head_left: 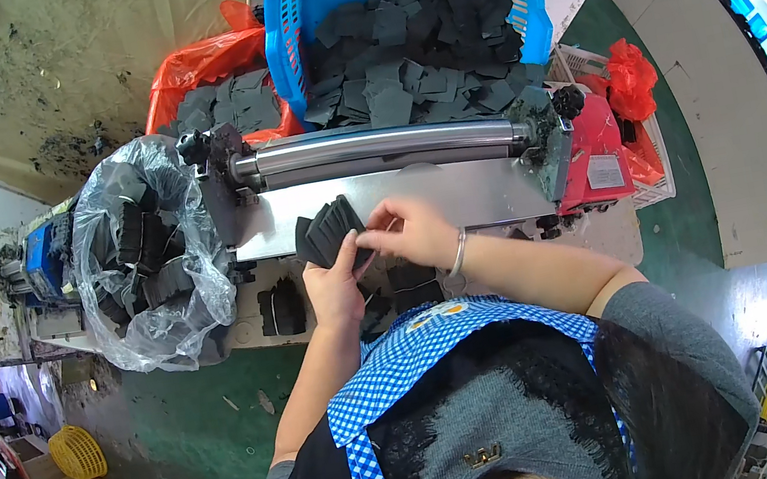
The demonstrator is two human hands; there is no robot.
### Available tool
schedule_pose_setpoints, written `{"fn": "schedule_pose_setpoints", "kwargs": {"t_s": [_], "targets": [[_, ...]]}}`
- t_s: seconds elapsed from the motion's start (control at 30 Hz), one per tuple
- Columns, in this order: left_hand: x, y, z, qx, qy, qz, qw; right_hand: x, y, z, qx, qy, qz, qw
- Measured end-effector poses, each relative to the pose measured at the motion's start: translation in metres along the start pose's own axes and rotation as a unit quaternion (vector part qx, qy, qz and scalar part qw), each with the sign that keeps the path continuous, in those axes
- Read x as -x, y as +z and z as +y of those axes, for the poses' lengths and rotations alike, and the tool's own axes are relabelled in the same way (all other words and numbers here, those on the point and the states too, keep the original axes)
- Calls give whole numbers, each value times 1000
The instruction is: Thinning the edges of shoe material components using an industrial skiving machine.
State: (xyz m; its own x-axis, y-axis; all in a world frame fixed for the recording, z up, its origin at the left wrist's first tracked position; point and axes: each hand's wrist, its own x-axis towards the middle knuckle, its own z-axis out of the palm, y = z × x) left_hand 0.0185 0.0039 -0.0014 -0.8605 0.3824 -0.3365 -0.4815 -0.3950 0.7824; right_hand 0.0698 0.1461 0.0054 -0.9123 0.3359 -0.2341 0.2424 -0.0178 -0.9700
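Observation:
My left hand (335,288) holds a fanned stack of thin black pieces (327,232) over the front of a smooth metal plate (477,191), with its thumb on top. Close beside it, my right hand (411,233) has its fingers pinched together at the stack's lower right edge. What those fingertips hold, if anything, is hidden. Just behind the plate runs a shiny steel roller (378,146) of a machine. Below the plate's front edge lie a tied black bundle (282,309) and another dark bundle (415,285), partly covered by my right arm.
Behind the roller stands a blue basket (539,5) heaped with dark flat pieces. A red plastic bag (183,70) with similar pieces lies beside it. At left is a clear plastic bag (92,258) of black bundles. The machine's red housing (589,149) and a white crate (663,182) are at right.

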Motion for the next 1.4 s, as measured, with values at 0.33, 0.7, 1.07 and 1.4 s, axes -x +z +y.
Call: {"fn": "schedule_pose_setpoints", "kwargs": {"t_s": [0.33, 0.7, 1.07, 1.4], "targets": [[-6, -7, 10, 39, -31, 13, 999, -27, -29, 4, -216, 220, 138, 941], [-1, -5, 8, 17, 1, 6, 1000, -32, -30, 23, -121, 186, 118, 968], [9, 5, 15, 29, -73, 3, 997, 8, 10, -2, 79, -84, -15, 993], [5, -8, 23, -21, -44, 7, 999, 1, 0, 1, -141, 140, 20, 980]]}}
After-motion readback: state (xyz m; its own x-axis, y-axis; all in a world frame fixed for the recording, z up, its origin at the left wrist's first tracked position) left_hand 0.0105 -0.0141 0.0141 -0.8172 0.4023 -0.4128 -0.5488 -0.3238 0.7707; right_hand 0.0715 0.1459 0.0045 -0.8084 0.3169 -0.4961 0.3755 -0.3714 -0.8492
